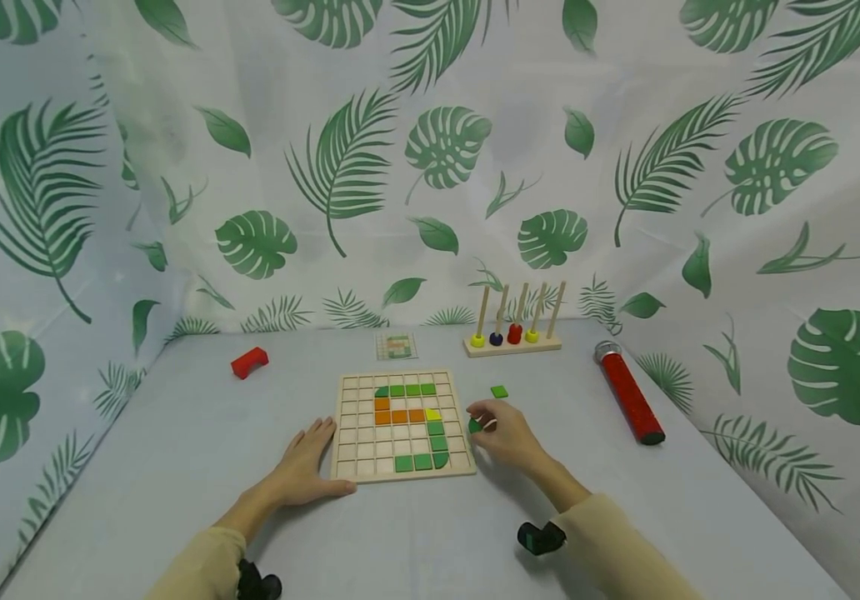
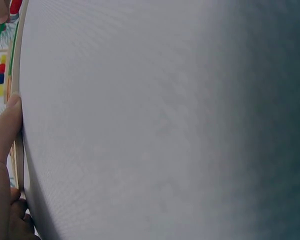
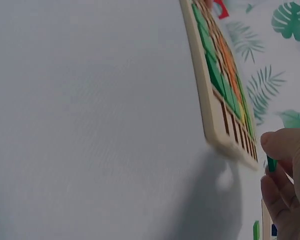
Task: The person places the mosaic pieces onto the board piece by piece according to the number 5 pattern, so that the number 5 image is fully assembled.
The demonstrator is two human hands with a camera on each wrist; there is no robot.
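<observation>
A wooden grid board [image 1: 351, 446] lies on the table with green, orange and yellow tiles set in some of its cells. My left hand [image 1: 301, 467] rests against the board's left side, its fingers extended along that edge and the thumb by the lower left corner. In the left wrist view, the thumb [image 2: 6, 127] touches the board's rim. Just off the board's right edge, my right hand [image 1: 508, 437] pinches a green tile [image 3: 272, 164] between thumb and fingers; the fingers partly hide it. Beyond that hand lies a loose green tile [image 1: 500, 392].
Behind the board is a small pattern card [image 1: 396, 346]. A peg stand [image 1: 512, 346] with coloured beads stands at the back right. A red cylinder [image 1: 628, 396] with a silvery end lies farther right, and a red block [image 1: 250, 362] at the back left. Leaf-patterned cloth surrounds the table.
</observation>
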